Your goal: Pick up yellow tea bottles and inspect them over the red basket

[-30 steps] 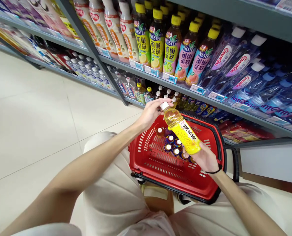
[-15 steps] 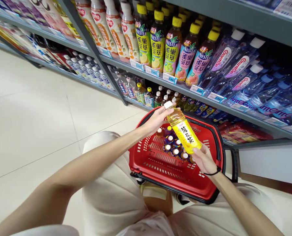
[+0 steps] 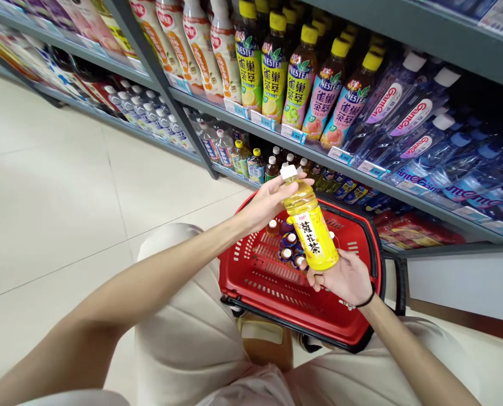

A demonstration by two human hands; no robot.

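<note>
A yellow tea bottle (image 3: pixel 311 228) with a white cap is held tilted above the red basket (image 3: pixel 251 282), its label facing up. My left hand (image 3: pixel 272 202) grips it around the neck, just below the cap. Under the bottle's base lies my right hand (image 3: pixel 342 276), palm up with the fingers beneath it and a black band on the wrist. Several capped bottles (image 3: pixel 286 254) stand inside the basket, partly hidden by the yellow bottle and my right hand.
Ahead, a grey shelf (image 3: pixel 234 118) bears rows of NESTEA bottles (image 3: pixel 272 70) and clear water bottles (image 3: pixel 412 121). Smaller bottles (image 3: pixel 255 166) stand on the lower shelf. The basket's black handle (image 3: pixel 400 285) is at the right, and pale floor tiles (image 3: pixel 57 208) lie at the left.
The yellow bottle has turned more upright, its base shifting left. My right hand has opened out under the base, palm up. The view has shifted slightly.
</note>
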